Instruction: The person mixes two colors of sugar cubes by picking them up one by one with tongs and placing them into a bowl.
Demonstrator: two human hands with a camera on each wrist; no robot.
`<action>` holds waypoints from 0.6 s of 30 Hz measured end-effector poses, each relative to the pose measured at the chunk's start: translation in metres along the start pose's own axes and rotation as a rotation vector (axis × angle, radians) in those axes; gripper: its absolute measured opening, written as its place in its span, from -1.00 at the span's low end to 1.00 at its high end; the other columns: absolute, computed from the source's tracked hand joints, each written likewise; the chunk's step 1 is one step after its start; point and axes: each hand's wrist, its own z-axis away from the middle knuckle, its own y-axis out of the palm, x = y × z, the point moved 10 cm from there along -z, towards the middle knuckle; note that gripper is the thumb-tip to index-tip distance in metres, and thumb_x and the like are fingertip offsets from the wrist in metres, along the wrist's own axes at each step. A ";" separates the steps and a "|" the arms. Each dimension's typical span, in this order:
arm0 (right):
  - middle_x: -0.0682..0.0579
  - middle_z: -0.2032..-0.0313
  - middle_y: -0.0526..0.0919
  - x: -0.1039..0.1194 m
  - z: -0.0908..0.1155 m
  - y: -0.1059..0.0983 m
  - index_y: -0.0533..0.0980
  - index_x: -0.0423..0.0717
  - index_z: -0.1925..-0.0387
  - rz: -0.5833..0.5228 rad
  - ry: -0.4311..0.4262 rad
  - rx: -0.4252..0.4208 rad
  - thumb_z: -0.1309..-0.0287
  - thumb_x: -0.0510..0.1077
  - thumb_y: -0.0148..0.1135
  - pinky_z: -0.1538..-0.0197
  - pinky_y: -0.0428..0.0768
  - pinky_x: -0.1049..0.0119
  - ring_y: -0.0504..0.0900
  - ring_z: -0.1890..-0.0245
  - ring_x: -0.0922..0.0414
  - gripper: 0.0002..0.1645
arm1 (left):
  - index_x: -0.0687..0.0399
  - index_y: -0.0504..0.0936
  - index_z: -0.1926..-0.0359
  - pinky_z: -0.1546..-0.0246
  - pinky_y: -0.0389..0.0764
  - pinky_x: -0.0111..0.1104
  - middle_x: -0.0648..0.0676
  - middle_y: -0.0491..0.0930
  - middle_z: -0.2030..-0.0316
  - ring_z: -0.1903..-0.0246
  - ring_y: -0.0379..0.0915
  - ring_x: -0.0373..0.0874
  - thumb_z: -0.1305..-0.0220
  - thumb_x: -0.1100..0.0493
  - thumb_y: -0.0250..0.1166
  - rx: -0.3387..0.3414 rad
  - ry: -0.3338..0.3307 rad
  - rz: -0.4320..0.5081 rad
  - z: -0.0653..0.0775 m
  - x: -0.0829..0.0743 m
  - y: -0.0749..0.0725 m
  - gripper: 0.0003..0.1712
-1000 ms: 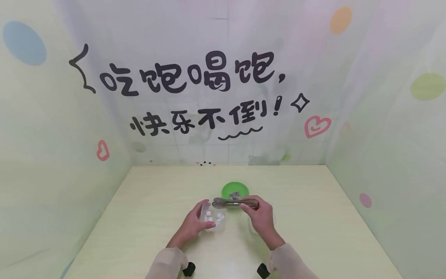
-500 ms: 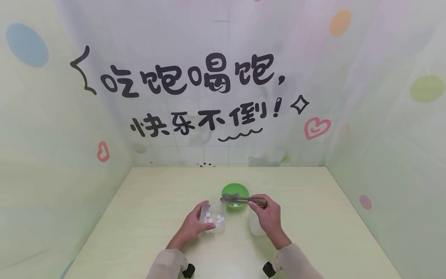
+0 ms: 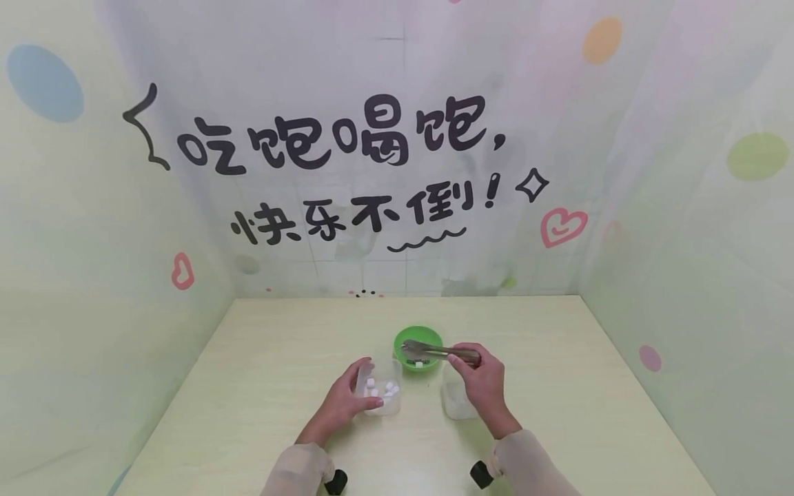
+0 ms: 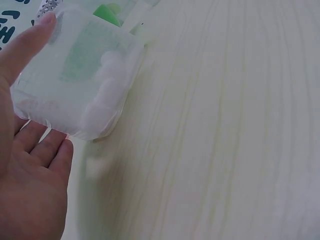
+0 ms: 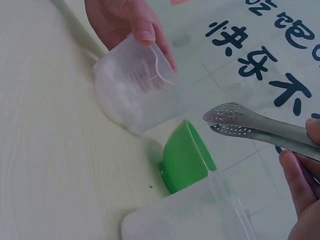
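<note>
My left hand (image 3: 343, 399) grips a translucent plastic container (image 3: 384, 405), thumb on one wall and fingers behind another. Several small white cubes (image 3: 389, 391) lie inside it. In my right hand (image 3: 485, 379) is a pair of metal tongs (image 3: 428, 350) with perforated tips. They reach over the green bowl (image 3: 399, 359), and in the right wrist view the tips (image 5: 230, 120) stand slightly apart with nothing visible between them. A white cube (image 3: 419, 365) and some dark bits show in the bowl, partly hidden by the tongs.
A second translucent container (image 3: 457, 406) stands on the pale wooden table (image 3: 279, 344) under my right hand, partly hidden by it. Behind the table rises a printed curtain wall (image 3: 347, 269) with large lettering, and similar walls flank both sides.
My right hand has moved the tongs rightward from beside the left container to over the green bowl. The left hand and its container have stayed nearly still.
</note>
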 end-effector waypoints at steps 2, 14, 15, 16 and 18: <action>-0.22 0.36 0.71 -0.001 0.000 -0.001 0.60 -0.40 0.22 -0.010 -0.004 -0.004 -0.04 -0.42 0.38 0.41 0.59 0.50 0.67 0.42 0.19 -0.78 | 0.11 0.25 -0.41 -0.34 0.11 0.08 0.25 0.34 -0.31 -0.35 0.12 0.23 0.05 0.22 0.56 0.005 -0.006 -0.007 -0.003 0.010 0.000 0.01; -0.18 0.36 0.71 -0.045 -0.008 0.000 0.63 -0.28 0.23 -0.066 -0.005 -0.034 -0.01 -0.35 0.44 0.44 0.59 0.49 0.64 0.45 0.27 -0.77 | 0.02 0.25 -0.41 -0.36 0.10 0.05 0.19 0.33 -0.32 -0.37 0.09 0.20 0.08 0.11 0.58 0.016 -0.014 -0.029 -0.004 0.015 0.000 0.04; -0.17 0.36 0.71 -0.045 -0.008 0.000 0.63 -0.29 0.23 -0.069 0.005 -0.034 -0.01 -0.35 0.44 0.43 0.59 0.50 0.63 0.45 0.28 -0.77 | 0.02 0.25 -0.41 -0.36 0.10 0.05 0.19 0.33 -0.32 -0.37 0.10 0.20 0.08 0.11 0.58 0.016 -0.013 -0.031 -0.005 0.015 0.000 0.03; -0.17 0.36 0.71 -0.044 -0.008 0.000 0.63 -0.29 0.23 -0.069 0.012 -0.033 -0.01 -0.36 0.43 0.43 0.59 0.51 0.63 0.45 0.30 -0.77 | 0.03 0.25 -0.41 -0.36 0.10 0.06 0.20 0.33 -0.32 -0.37 0.10 0.20 0.08 0.11 0.58 0.015 -0.012 -0.034 -0.005 0.015 0.000 0.03; -0.19 0.38 0.70 -0.033 -0.006 -0.002 0.62 -0.35 0.24 -0.056 -0.003 -0.027 -0.01 -0.39 0.42 0.45 0.58 0.51 0.61 0.47 0.31 -0.78 | 0.03 0.25 -0.41 -0.36 0.10 0.07 0.20 0.33 -0.32 -0.36 0.11 0.21 0.07 0.12 0.58 0.014 -0.011 -0.037 -0.005 0.014 0.000 0.03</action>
